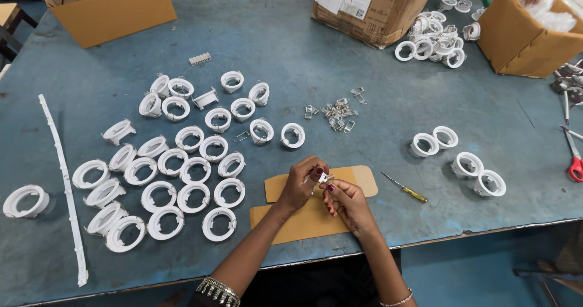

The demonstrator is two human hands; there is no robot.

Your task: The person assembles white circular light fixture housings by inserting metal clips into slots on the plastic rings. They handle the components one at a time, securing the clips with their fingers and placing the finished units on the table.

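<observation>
On the left of the blue counter (pixel 273 58) lies a long white strip (pixel 62 185), then many white plastic rings (pixel 176 179). In the middle, the left hand (pixel 302 182) and right hand (pixel 346 201) both pinch 1 small metal clip (pixel 322 177) above brown cardboard pieces (pixel 303 213). Loose clips (pixel 337 109) lie behind. A yellow screwdriver (pixel 405 188) and 4 rings (pixel 458 155) lie right.

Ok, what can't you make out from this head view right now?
- Small metal part: mostly covered by the fingers of the left hand and right hand; shape unclear.
- Pile of metal clips: too small to count.
- Red-handled scissors: cut off by the right edge.
- Far cardboard box: contents hidden by its wall.
</observation>
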